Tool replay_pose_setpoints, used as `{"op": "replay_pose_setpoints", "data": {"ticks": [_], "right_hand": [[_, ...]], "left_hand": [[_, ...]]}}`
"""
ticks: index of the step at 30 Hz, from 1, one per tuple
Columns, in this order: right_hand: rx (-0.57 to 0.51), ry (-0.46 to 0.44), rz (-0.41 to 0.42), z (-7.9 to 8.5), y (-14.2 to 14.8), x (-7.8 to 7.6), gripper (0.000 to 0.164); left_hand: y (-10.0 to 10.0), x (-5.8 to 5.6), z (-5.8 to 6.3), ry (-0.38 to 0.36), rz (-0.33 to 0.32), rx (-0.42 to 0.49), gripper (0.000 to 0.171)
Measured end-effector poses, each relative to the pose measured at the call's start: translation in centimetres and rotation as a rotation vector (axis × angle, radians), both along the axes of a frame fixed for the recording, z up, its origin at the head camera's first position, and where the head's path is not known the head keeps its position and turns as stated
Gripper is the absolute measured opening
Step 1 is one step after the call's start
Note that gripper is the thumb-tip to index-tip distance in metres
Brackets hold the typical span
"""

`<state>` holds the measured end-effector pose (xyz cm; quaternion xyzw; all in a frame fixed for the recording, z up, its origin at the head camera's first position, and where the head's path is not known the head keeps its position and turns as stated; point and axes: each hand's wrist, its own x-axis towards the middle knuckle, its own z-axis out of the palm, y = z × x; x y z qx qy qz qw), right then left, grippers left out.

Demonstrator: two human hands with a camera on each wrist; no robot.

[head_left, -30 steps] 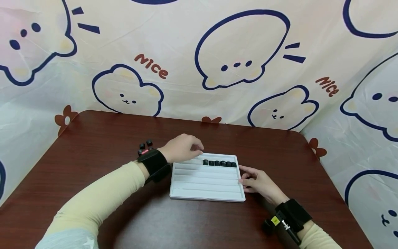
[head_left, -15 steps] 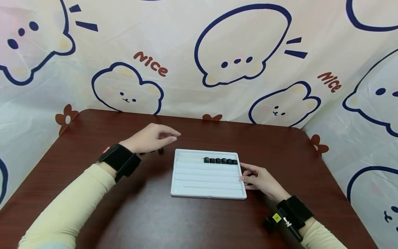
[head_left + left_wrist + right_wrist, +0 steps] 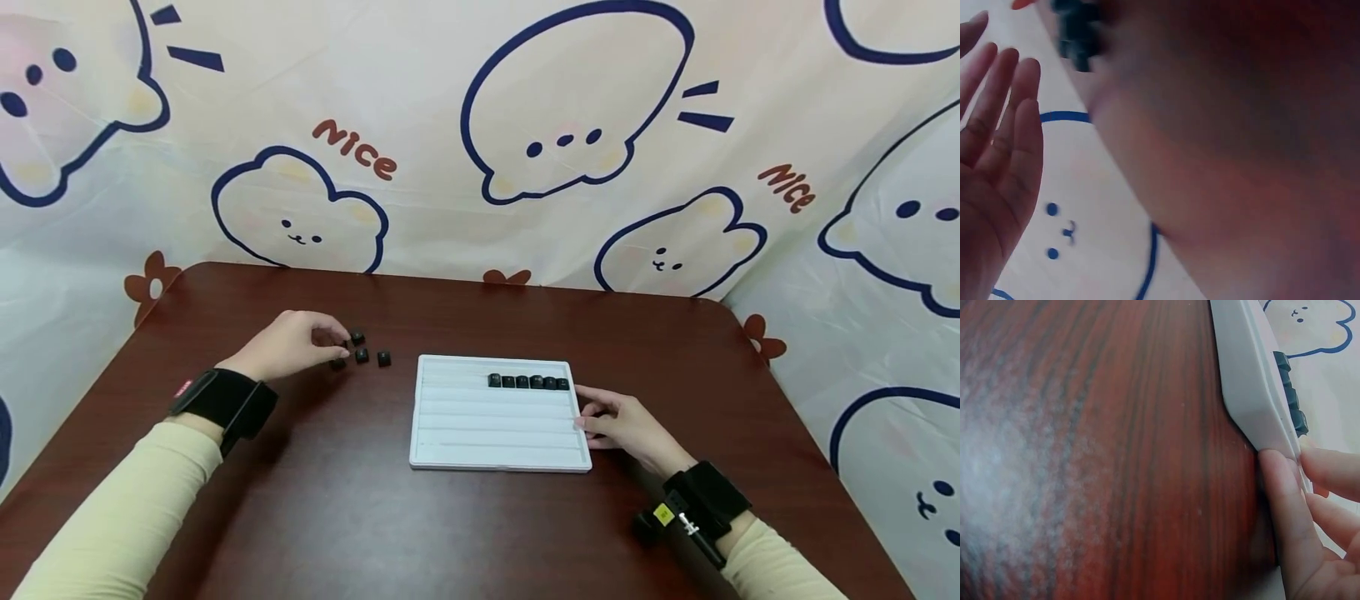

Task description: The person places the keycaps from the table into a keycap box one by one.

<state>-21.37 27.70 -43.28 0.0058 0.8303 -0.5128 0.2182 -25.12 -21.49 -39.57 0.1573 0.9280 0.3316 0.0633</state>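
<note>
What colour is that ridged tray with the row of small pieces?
White; the tray shows best in the head view.

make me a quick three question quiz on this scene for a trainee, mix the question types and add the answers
1. Multiple choice: how many black blocks sit in the row on the white tray?
A) three
B) six
C) ten

2. True or false: that row runs along the side of the tray nearest the person.

3. Short answer: which hand is at the loose blocks on the table, and which is at the tray?

Key:
1. B
2. False; it runs along the far side.
3. The left hand is at the loose blocks; the right hand is at the tray's right edge.
</note>
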Motion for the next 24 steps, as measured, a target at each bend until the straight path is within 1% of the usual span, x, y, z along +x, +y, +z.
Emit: {"op": "replay_pose_setpoints", "data": {"ticks": [2, 6, 11, 17, 24], "right_hand": [[-0.003, 0.001, 0.001, 0.0, 0.1, 0.0, 0.063], [-0.007, 0.001, -0.006, -0.1, 0.1, 0.0, 0.063], [-0.005, -0.001, -0.008, 0.0, 0.1, 0.1, 0.064], [0.003, -0.003, -0.013, -0.1, 0.1, 0.1, 0.064], [0.009, 0.011, 0.008, -0.1, 0.2, 0.1, 0.065]], "left_hand": [[-0.3, -0.1, -0.5, -0.032, 0.034, -0.022, 0.021], [-0.6, -0.1, -1.3, -0.068, 0.066, -0.048, 0.022], [-0.3, 0.0, -1.8, -0.052, 0.072, -0.081, 0.019], [0.0, 0.0, -2.1, -0.039, 0.071, -0.104, 0.017], [0.2, 0.1, -2.1, -0.024, 0.062, -0.124, 0.014]]}}
